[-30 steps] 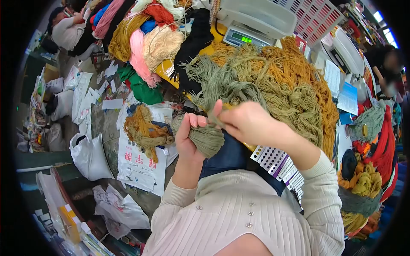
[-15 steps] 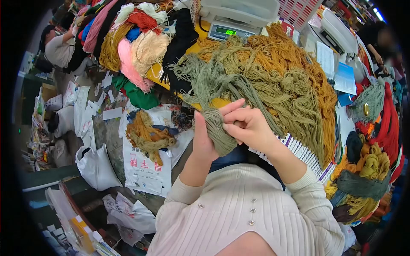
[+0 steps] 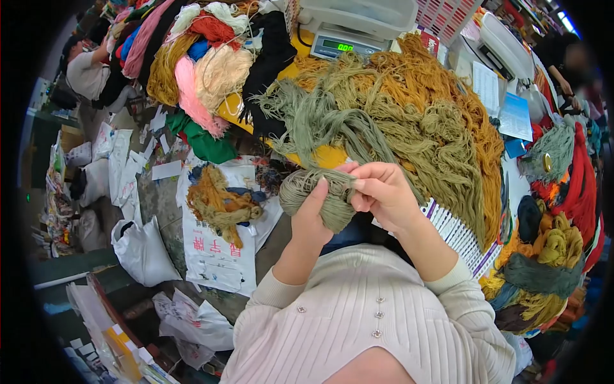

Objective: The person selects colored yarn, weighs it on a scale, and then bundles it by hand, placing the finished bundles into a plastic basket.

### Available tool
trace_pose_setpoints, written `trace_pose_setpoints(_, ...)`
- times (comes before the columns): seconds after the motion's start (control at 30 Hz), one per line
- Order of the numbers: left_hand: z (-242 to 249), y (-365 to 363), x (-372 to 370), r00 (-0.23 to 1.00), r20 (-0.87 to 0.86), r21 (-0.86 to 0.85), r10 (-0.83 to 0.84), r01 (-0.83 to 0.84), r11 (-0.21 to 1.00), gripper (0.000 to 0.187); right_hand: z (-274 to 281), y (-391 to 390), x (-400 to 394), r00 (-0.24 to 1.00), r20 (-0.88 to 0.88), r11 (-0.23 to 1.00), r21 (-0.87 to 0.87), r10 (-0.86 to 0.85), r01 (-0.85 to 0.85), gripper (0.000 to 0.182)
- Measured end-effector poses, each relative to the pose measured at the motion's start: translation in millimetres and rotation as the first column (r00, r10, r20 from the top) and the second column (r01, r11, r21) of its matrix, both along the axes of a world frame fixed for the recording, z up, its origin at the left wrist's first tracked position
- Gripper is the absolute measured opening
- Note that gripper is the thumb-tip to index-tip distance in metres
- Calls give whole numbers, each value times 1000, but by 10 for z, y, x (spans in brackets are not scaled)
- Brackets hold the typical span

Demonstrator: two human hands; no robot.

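Note:
A grey-green yarn bundle (image 3: 336,208) is folded over in my left hand (image 3: 311,217), with the thumb across its top. My right hand (image 3: 387,195) is closed at the bundle's right side, thumb and index finger pinching some of its strands. Just beyond my hands, grey-green skeins (image 3: 307,115) lie at the left of a large heap of olive yarn (image 3: 441,144) and orange-brown yarn (image 3: 409,67). The fingertips of my left hand are partly hidden behind the yarn.
A digital scale (image 3: 342,47) stands behind the heap. Multicoloured skeins (image 3: 214,70) hang at the upper left, and more yarn (image 3: 543,275) lies at the right. White sacks (image 3: 146,253) are on the floor at left. Other people (image 3: 88,72) are at the upper left and upper right.
The yarn bundle has gone from hanging upright to folded into a rounder bunch, its loop now to the left. My left thumb has come down over it. The scale reading went from 0.01 to 0.00.

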State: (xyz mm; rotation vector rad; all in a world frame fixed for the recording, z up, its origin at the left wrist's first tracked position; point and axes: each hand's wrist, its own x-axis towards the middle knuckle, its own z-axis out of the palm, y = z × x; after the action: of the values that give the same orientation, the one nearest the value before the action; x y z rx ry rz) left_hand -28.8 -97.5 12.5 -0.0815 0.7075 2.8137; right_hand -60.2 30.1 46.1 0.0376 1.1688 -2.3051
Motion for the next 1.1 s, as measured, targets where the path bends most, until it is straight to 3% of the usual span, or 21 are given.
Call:
trace_pose_setpoints(0.1,-64,-29,27,1000,-12,50,27,-26,998,35,-13,-46,1,995,-101,990,140,1,14,10)
trace_pose_setpoints(0.2,-128,-33,41,995,-32,-332,98,-103,938,30,-12,-80,12,988,-153,976,216,-6,39,10)
trace_pose_setpoints(0.3,-49,-60,12,994,53,-117,94,-88,989,27,-31,-62,-12,995,-96,990,138,9,4,9)
trace_pose_setpoints(0.4,-30,-71,-1,992,102,-35,72,-68,997,26,20,-75,-59,997,76,999,44,26,-29,9)
trace_pose_setpoints(0.5,-53,-96,-18,989,146,-11,20,-19,1000,26,7,-93,-66,992,-39,979,168,119,-111,9)
trace_pose_setpoints(0.6,-41,-88,-13,997,62,-184,55,-43,982,32,-46,-101,-51,985,-68,955,267,156,-133,9)
trace_pose_setpoints(0.8,-100,-106,-48,988,82,-80,132,-125,989,24,-113,-149,-53,990,138,995,-91,-32,45,11)
trace_pose_setpoints(0.9,-158,-156,-45,995,40,19,94,-94,995,22,-121,-164,-74,980,191,997,-48,-46,56,10)
trace_pose_setpoints(1.0,-96,-126,-49,986,49,-144,157,-149,978,21,-103,-220,-63,998,-68,988,156,9,1,8)
trace_pose_setpoints(1.1,-101,-138,-42,983,2,-269,185,-178,947,21,-98,-269,-50,995,-95,979,201,-27,46,7)
